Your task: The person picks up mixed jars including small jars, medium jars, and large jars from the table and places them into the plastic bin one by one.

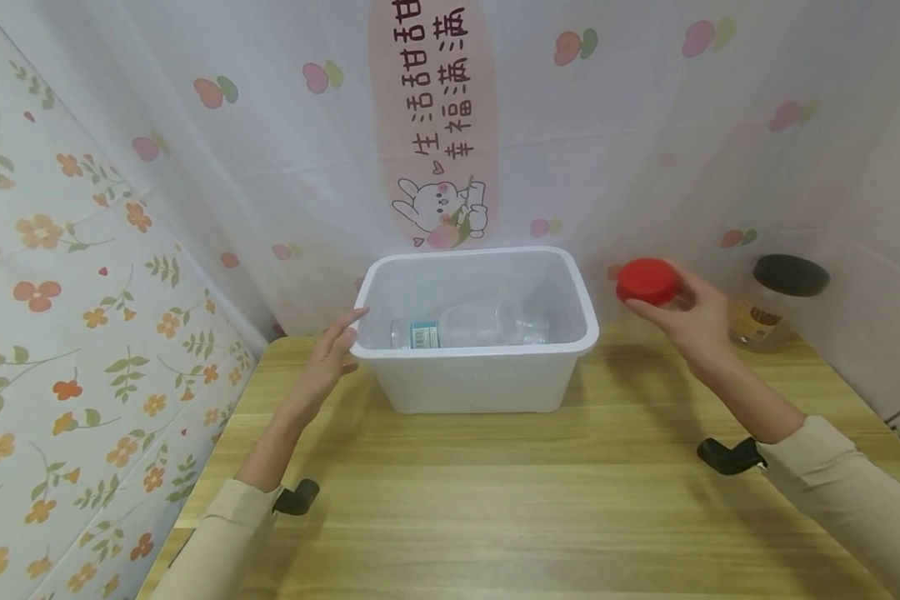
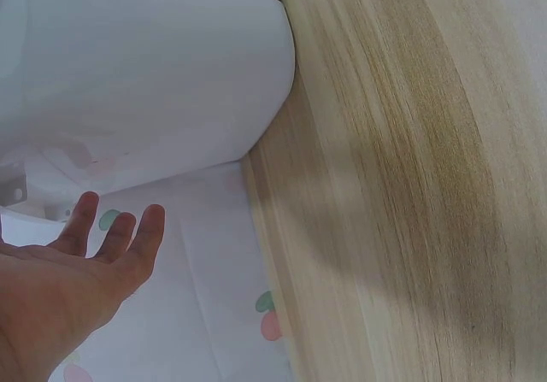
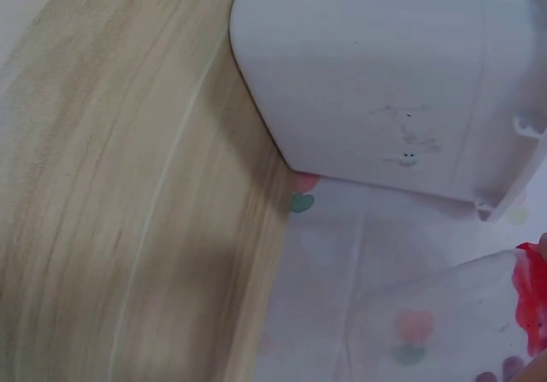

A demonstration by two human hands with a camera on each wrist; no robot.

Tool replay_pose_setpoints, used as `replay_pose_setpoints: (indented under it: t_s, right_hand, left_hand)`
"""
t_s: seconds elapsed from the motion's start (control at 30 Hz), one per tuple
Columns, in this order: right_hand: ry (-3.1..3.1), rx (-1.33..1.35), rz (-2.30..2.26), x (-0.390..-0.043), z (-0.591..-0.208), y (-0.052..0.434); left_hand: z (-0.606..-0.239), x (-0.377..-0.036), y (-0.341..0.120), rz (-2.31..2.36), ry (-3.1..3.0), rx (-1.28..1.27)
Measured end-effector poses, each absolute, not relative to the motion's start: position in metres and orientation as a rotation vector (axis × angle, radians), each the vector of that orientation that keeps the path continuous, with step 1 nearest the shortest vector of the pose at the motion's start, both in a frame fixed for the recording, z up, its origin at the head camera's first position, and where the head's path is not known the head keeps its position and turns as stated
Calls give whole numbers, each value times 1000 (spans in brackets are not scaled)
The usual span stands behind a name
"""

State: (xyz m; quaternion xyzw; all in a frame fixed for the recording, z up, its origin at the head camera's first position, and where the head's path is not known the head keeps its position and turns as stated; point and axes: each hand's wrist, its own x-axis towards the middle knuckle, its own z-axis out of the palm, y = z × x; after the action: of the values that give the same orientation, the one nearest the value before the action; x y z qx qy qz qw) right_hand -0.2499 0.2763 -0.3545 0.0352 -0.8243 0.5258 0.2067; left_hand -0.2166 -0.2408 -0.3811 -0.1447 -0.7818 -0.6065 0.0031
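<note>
Wooden tabletop (image 1: 495, 500) fills the lower frame in the head view, with cartoon-print plastic sheeting as backdrop and floral sheeting at left.

Right hand (image 1: 690, 321), right of centre: fingers curled round a clear jar with a red lid (image 1: 647, 281), held in the air just right of the white plastic bin (image 1: 476, 367), lid turned toward the bin. Right wrist view shows only the jar's clear wall and a sliver of red in the lower right corner.

Left hand (image 1: 330, 354), left of centre: fingers straight and spread, holding nothing, fingertips at or just beside the bin's left rim; contact cannot be told.

Inside the bin: one clear bottle with a blue-white label (image 1: 465, 329), lying on its side. At far right, well apart, a dark-lidded jar (image 1: 776, 304) stands on the table.

Judgement: the jar looks mid-carry toward the bin. Next move calls for lifting it over the right rim and lowering it beside the bottle, the left hand steadying the bin.
</note>
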Motion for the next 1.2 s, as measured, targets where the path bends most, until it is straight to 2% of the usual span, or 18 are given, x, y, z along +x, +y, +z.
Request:
replay_pose_setpoints:
  t_s: [0.57,1.2]
  right_hand:
    - [-2307,189,1330,-254,-341,271]
    - [-2360,151,1334,-259,-327,258]
  left_hand:
    - [-381,-217,-239,-1903,-2453,-446]
    - [-382,-217,-240,-1899,-2452,-447]
